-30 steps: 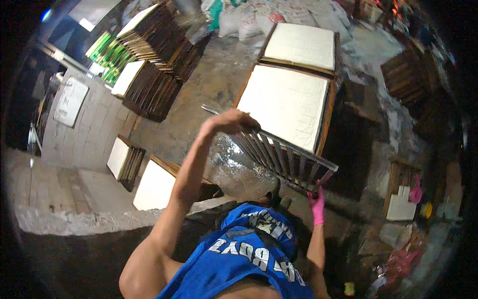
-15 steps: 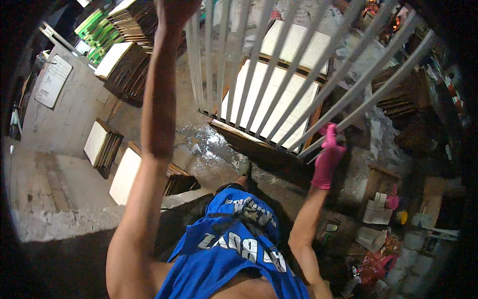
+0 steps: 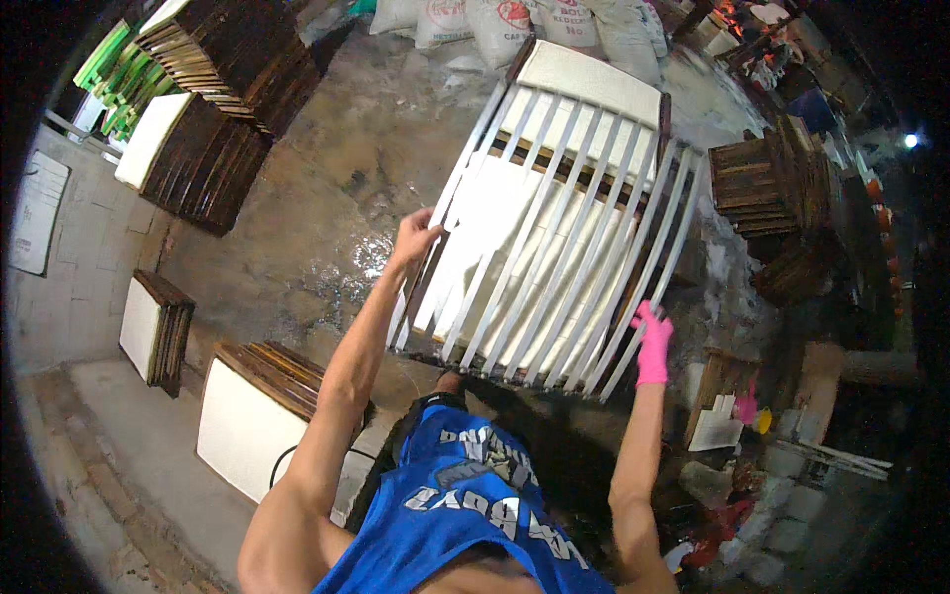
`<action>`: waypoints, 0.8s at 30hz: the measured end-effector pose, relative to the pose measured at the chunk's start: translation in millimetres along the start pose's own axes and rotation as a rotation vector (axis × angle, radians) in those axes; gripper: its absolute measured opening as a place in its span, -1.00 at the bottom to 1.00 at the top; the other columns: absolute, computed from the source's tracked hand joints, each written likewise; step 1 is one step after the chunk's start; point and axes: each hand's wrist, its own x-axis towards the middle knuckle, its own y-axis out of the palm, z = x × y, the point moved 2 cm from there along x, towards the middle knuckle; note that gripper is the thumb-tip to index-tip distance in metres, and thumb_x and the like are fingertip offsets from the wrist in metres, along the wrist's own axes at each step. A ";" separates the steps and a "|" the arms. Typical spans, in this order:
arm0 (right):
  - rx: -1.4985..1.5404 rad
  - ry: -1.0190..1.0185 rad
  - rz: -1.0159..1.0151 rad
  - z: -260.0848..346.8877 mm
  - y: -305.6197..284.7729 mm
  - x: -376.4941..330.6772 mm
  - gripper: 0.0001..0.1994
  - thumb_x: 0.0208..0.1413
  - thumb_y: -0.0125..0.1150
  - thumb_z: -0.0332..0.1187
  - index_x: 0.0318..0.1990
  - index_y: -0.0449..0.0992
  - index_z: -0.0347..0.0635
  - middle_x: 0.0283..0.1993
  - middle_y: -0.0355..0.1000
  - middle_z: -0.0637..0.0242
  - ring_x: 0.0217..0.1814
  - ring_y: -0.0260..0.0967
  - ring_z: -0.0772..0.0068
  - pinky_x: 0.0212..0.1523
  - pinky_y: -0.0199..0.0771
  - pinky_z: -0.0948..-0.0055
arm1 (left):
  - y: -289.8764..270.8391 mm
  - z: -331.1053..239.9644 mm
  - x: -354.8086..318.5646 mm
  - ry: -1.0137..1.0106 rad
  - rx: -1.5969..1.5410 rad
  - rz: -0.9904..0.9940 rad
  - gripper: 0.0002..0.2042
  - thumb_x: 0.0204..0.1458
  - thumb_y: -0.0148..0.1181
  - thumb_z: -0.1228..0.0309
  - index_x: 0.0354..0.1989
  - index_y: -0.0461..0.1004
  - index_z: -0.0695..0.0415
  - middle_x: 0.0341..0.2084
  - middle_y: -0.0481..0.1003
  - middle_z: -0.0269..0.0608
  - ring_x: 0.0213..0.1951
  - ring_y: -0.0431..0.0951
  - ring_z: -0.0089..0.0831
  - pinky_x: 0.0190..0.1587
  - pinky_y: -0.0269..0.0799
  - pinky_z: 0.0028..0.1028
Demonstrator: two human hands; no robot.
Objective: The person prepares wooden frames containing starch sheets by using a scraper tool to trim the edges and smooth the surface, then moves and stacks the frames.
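Spread between the fingers of a bare left hand (image 3: 416, 238) and a pink-gloved right hand (image 3: 653, 351), a wide grey rack of long parallel slats (image 3: 557, 238) spans a white rectangular slab (image 3: 495, 193) framed in dark wood. Each hand's fingers curl about an outer edge, a two-sided hold that probably keeps the broad rack level and balanced. Whether the rack touches the slab cannot be told. Beyond the fingers sit bulky white sacks (image 3: 505, 30); to their left, dark wooden trays with white faces (image 3: 213, 163) stand packed together, likely to save room.
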 end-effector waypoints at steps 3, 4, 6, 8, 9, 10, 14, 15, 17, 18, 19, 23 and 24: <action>-0.073 0.132 0.036 -60.0 6.9 2.0 -0.77 0.04 0.34 -0.31 -0.21 0.51 -0.22 -0.37 0.48 0.34 -0.44 0.42 0.51 -0.46 0.42 0.54 | -3.0 53.8 7.2 -0.057 0.104 -0.068 -0.62 -0.08 0.13 0.49 -0.01 0.50 0.24 -0.33 0.60 -0.22 -0.33 0.53 -0.56 -0.25 0.44 -0.49; -0.082 0.216 -0.028 -75.1 4.7 0.7 -0.81 0.06 0.33 -0.35 -0.22 0.50 -0.20 -0.38 0.47 0.37 -0.46 0.41 0.55 -0.50 0.38 0.53 | -5.5 66.7 7.9 -0.088 0.271 -0.107 -0.61 -0.07 0.14 0.46 0.00 0.50 0.22 -0.36 0.61 -0.19 -0.36 0.54 -0.56 -0.28 0.45 -0.47; -0.022 0.188 0.014 -92.7 0.6 -2.4 -0.84 0.05 0.31 -0.39 -0.25 0.51 -0.23 -0.39 0.46 0.37 -0.48 0.39 0.55 -0.51 0.37 0.56 | -5.0 84.4 10.9 -0.120 0.446 -0.125 -0.59 -0.08 0.09 0.37 0.01 0.48 0.13 -0.48 0.57 -0.02 -0.46 0.56 -0.36 -0.35 0.45 -0.37; -0.073 0.230 0.053 -105.6 -2.9 -4.8 -0.85 0.05 0.30 -0.40 -0.26 0.50 -0.24 -0.40 0.45 0.37 -0.50 0.37 0.56 -0.52 0.35 0.56 | -2.3 96.9 15.9 -0.119 0.595 -0.062 -0.55 -0.05 0.06 0.42 0.10 0.41 0.19 -0.28 0.56 0.13 -0.27 0.61 -0.12 -0.18 0.48 -0.33; -0.162 0.252 0.024 -111.4 -3.7 -5.5 -0.73 0.03 0.36 -0.25 -0.19 0.51 -0.20 -0.38 0.49 0.35 -0.44 0.46 0.51 -0.42 0.42 0.55 | -0.8 104.0 17.6 -0.158 0.598 -0.044 -0.55 -0.05 0.06 0.42 0.10 0.41 0.19 -0.28 0.56 0.13 -0.27 0.61 -0.12 -0.18 0.48 -0.33; -0.308 0.282 0.015 -116.6 -5.3 -4.6 -0.72 0.03 0.36 -0.22 -0.19 0.50 -0.17 -0.37 0.49 0.37 -0.47 0.45 0.53 -0.50 0.34 0.56 | 1.8 107.2 19.7 -0.043 0.571 -0.093 -0.52 -0.04 0.05 0.45 0.14 0.36 0.24 -0.13 0.49 0.19 -0.12 0.55 -0.07 -0.06 0.44 -0.32; -0.130 0.184 0.056 -132.8 -0.8 1.8 -0.71 0.04 0.34 -0.16 -0.15 0.49 -0.07 -0.34 0.52 0.43 -0.46 0.49 0.56 -0.66 0.02 0.60 | 10.1 119.1 20.2 0.079 0.477 -0.146 -0.47 -0.02 0.04 0.54 0.21 0.23 0.36 0.19 0.24 0.23 0.22 0.31 -0.09 0.25 0.23 -0.33; -0.234 0.273 0.045 -137.3 -0.8 2.4 -0.70 0.04 0.34 -0.16 -0.14 0.49 -0.07 -0.33 0.52 0.43 -0.45 0.50 0.55 -0.67 0.04 0.60 | 12.3 117.7 19.4 0.163 0.540 -0.151 -0.46 -0.03 0.03 0.57 0.22 0.23 0.35 0.19 0.25 0.19 0.24 0.29 -0.11 0.27 0.21 -0.35; -0.359 0.379 -0.017 -141.5 -3.9 4.3 -0.68 0.02 0.35 -0.15 -0.12 0.49 -0.06 -0.31 0.53 0.40 -0.42 0.52 0.52 -0.68 0.05 0.62 | 13.6 116.6 17.2 0.129 0.507 -0.144 -0.46 -0.04 0.03 0.58 0.22 0.23 0.34 0.20 0.25 0.18 0.25 0.28 -0.12 0.28 0.20 -0.36; -0.324 0.362 0.030 -141.6 -3.9 5.2 -0.68 0.02 0.35 -0.15 -0.12 0.49 -0.06 -0.31 0.53 0.40 -0.42 0.52 0.52 -0.68 0.05 0.62 | 13.5 116.3 16.3 0.069 0.474 -0.136 -0.45 -0.04 0.03 0.59 0.23 0.23 0.33 0.21 0.24 0.17 0.25 0.27 -0.13 0.28 0.18 -0.37; -0.344 0.363 0.038 -141.1 -5.1 5.4 -0.68 0.02 0.35 -0.15 -0.12 0.49 -0.06 -0.31 0.53 0.41 -0.41 0.53 0.52 -0.68 0.06 0.63 | 13.7 114.1 14.7 0.075 0.468 -0.146 -0.47 -0.04 0.03 0.60 0.21 0.25 0.34 0.18 0.28 0.16 0.23 0.30 -0.13 0.27 0.21 -0.36; -0.372 0.370 0.066 -142.6 -7.3 7.0 -0.68 0.02 0.34 -0.15 -0.13 0.50 -0.08 -0.31 0.54 0.41 -0.36 0.55 0.51 -0.68 0.08 0.64 | 15.1 114.3 14.7 0.089 0.431 -0.171 -0.49 -0.03 0.04 0.59 0.19 0.28 0.34 0.13 0.34 0.16 0.19 0.35 -0.12 0.23 0.25 -0.35; -0.349 0.370 0.084 -145.2 -7.2 7.6 -0.68 0.02 0.34 -0.15 -0.13 0.50 -0.08 -0.31 0.54 0.41 -0.36 0.55 0.51 -0.68 0.08 0.64 | 15.6 116.4 15.4 0.107 0.425 -0.178 -0.50 -0.02 0.03 0.59 0.19 0.29 0.32 0.11 0.36 0.16 0.18 0.37 -0.11 0.22 0.27 -0.34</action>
